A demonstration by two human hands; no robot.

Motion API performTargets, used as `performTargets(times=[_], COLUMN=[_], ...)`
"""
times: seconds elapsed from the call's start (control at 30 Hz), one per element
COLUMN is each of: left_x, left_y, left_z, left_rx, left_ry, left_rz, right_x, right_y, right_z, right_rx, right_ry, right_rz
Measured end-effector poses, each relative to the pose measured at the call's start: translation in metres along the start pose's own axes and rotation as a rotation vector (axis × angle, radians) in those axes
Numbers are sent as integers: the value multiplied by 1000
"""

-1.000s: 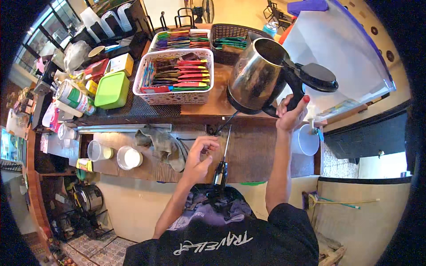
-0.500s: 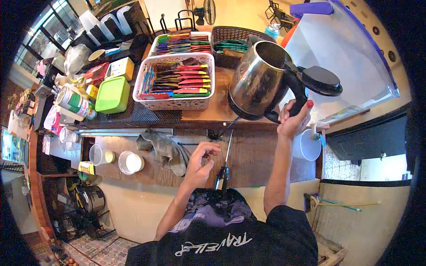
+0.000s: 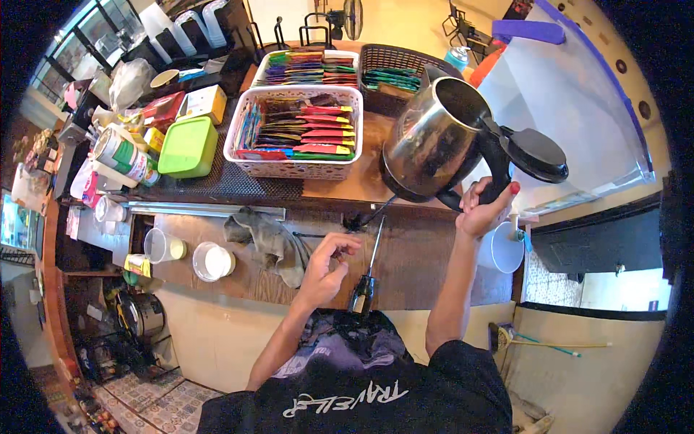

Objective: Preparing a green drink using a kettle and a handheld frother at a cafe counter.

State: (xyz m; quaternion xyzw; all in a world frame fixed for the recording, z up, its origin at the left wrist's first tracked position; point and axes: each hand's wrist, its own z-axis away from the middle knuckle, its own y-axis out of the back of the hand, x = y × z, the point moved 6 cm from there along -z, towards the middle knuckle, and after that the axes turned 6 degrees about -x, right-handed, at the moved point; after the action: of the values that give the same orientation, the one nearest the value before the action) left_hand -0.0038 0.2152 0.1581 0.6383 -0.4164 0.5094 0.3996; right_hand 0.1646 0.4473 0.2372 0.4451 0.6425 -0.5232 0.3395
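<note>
A steel kettle (image 3: 434, 141) is held tilted above the wooden counter (image 3: 405, 253).

Its black handle is gripped by the right hand (image 3: 483, 210), lid flipped open rightward, open mouth pointing up-right. The left hand (image 3: 325, 271) is half curled, holding nothing, beside a grey rag (image 3: 269, 242).

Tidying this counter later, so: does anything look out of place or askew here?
A crumpled grey rag lies bunched on the lower shelf. The kettle, held by the right hand, is tilted with its lid flipped open. The left hand is empty.
</note>
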Motion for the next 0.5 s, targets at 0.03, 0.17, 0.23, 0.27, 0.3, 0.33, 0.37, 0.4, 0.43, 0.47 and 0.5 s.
performTargets(times=[0.03,0.17,0.23,0.27,0.3,0.33,0.37,0.4,0.43,0.47,0.5], left_x=[1,0,1,2,3,2,2,1,0,-1,-2], left_y=[1,4,4,5,6,7,7,7,7,7,7], left_z=[0,2,2,2,2,2,2,2,2,2,2], left_rx=[1,12,13,17,15,12,16,12,7,9,13], left_ry=[-29,-2,-36,-35,-10,16,16,11,5,7,8], left_rz=[-12,28,14,15,-1,-17,-15,-28,-41,-39,-30], right_x=[-1,-2,-1,-1,-1,-1,-2,-4,-6,-8,-11], right_y=[-1,0,2,1,2,4,4,2,0,-3,-7], right_z=[0,-4,-7,-8,-9,-9,-8,-8,-8,-6,-4], right_rx=[-6,-60,-54,-58,-30,-2,-6,-39,-71,-73,-55], right_ry=[-2,-19,-22,-23,-30,-36,-38,-7,25,23,7], right_rz=[0,15,1,2,-6,-12,-11,0,10,13,4])
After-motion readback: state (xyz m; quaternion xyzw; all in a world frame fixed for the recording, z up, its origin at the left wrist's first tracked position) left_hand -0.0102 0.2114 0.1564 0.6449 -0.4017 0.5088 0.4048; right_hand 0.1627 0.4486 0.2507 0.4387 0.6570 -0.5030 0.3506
